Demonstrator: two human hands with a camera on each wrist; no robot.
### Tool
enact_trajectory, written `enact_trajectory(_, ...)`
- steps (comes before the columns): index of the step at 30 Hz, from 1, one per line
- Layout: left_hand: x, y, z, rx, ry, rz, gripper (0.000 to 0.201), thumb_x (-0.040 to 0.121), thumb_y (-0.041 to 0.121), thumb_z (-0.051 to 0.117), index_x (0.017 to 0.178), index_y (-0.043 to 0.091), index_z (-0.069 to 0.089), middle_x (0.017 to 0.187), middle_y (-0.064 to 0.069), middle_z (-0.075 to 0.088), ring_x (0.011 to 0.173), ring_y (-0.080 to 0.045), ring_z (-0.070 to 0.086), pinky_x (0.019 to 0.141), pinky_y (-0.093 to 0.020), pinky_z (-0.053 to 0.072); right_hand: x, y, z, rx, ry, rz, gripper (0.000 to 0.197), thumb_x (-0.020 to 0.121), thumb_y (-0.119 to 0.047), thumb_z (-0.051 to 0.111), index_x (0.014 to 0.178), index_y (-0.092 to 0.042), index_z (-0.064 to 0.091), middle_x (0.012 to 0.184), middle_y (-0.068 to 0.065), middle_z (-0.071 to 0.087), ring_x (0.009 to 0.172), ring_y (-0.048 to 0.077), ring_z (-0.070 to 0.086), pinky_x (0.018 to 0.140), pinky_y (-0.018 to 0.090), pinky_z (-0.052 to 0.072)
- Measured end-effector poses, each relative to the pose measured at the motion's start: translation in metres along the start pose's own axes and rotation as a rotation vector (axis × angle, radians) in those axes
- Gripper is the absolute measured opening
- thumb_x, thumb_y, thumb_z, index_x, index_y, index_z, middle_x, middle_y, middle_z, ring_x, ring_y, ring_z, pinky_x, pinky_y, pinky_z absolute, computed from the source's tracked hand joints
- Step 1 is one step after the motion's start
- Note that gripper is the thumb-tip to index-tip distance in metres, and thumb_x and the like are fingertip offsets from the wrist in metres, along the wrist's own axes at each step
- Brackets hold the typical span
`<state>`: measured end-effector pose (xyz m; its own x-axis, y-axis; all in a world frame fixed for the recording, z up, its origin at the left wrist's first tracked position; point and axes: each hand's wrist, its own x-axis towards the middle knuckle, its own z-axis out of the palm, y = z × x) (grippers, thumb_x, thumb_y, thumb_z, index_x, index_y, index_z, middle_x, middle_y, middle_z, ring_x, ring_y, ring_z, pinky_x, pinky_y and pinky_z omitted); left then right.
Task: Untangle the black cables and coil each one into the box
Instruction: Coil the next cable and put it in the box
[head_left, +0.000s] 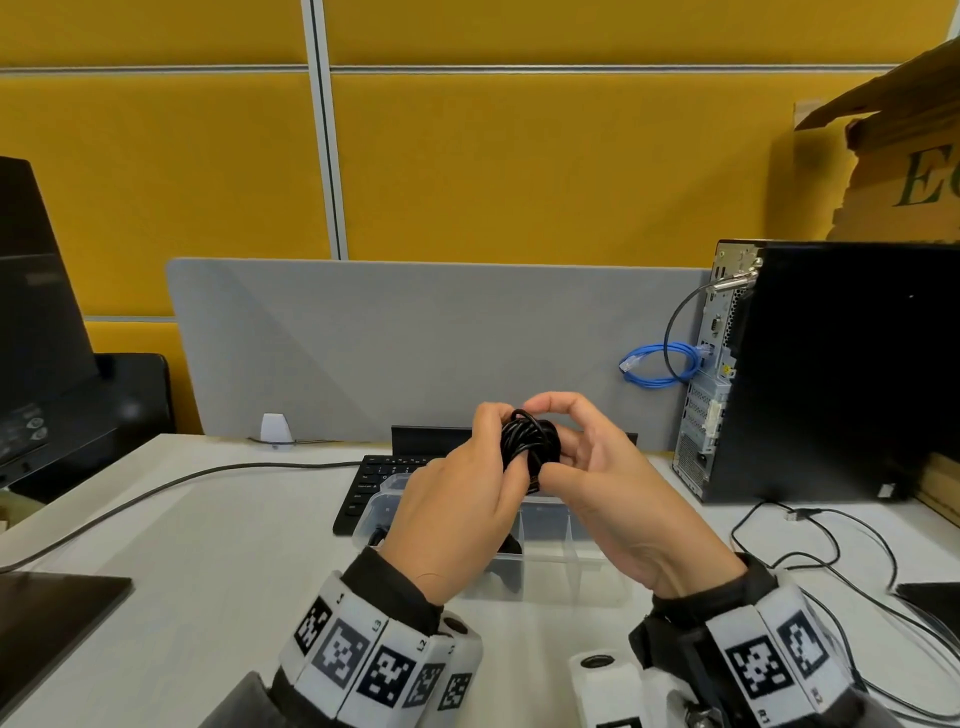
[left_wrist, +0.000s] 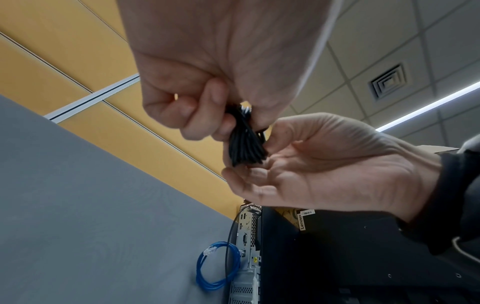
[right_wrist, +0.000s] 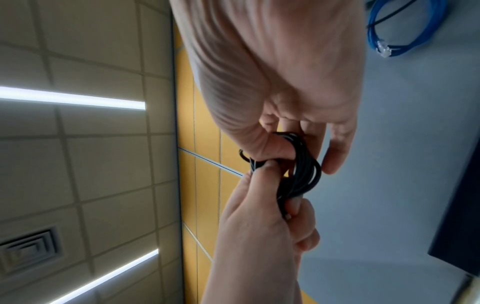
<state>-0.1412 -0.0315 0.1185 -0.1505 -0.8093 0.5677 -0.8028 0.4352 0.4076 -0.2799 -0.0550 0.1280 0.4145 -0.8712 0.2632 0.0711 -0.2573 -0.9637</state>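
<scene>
Right now your left hand (head_left: 457, 499) and right hand (head_left: 618, 499) both curl their fingers (right_wrist: 337, 148) around a small coiled black cable (head_left: 530, 441), pinching the bundle between them above the clear plastic box (head_left: 571, 577) on the tabletop (head_left: 218, 551).

Hands: left hand (head_left: 457, 499) and right hand (head_left: 618, 499) meet above the box (head_left: 582, 582), with the coiled cable (head_left: 530, 441) between them.
Box: on the worktop (head_left: 208, 551), just before the keyboard (head_left: 363, 493).
Keyboard: before the divider panel (head_left: 415, 338).
Computer tower (head_left: 831, 374): right of the box, on the worktop.
Monitor (head_left: 36, 338): far left.
</scene>
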Motion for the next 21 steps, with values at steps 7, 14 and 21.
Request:
enact_trajectory(7,0.0016,-0.0117,-0.0075,-0.213,0.035,-0.054,0.015,0.097,0.032,0.032,0.107,0.023,0.040,0.085,0.002,0.062,0.076,-0.018,0.060,0.071,-0.049,0.049,-0.0023,-0.0046,0.0056,-0.093,-0.010,-0.056,0.039,0.088,0.003,0.056,0.114,-0.024,0.047,0.102,0.002,0.067,0.091,0.010,0.066,0.091,0.031,0.051)
enact_trajectory(14,0.0050,-0.0085,-0.0030,-0.515,0.050,-0.073,0.014,0.098,0.022,0.040,0.103,0.016,0.052,0.100,-0.006,0.059,0.093,-0.014,0.057,0.083,-0.032,0.049,-0.0014,-0.0054,0.0046,-0.100,0.054,-0.105,0.038,0.086,0.007,0.056,0.110,-0.021,0.052,0.100,0.008,0.071,0.092,0.020,0.069,0.091,0.040,0.053)
enact_trajectory(21,0.0039,-0.0086,-0.0027,-0.571,0.005,-0.123,0.019,0.097,0.023,0.041,0.108,0.016,0.055,0.103,-0.006,0.063,0.096,-0.014,0.058,0.082,-0.023,0.047,-0.0013,-0.0028,0.0059,-0.089,0.067,-0.118,0.040,0.083,0.009,0.053,0.105,-0.023,0.049,0.104,0.009,0.065,0.097,0.026,0.065,0.093,0.046,0.051)
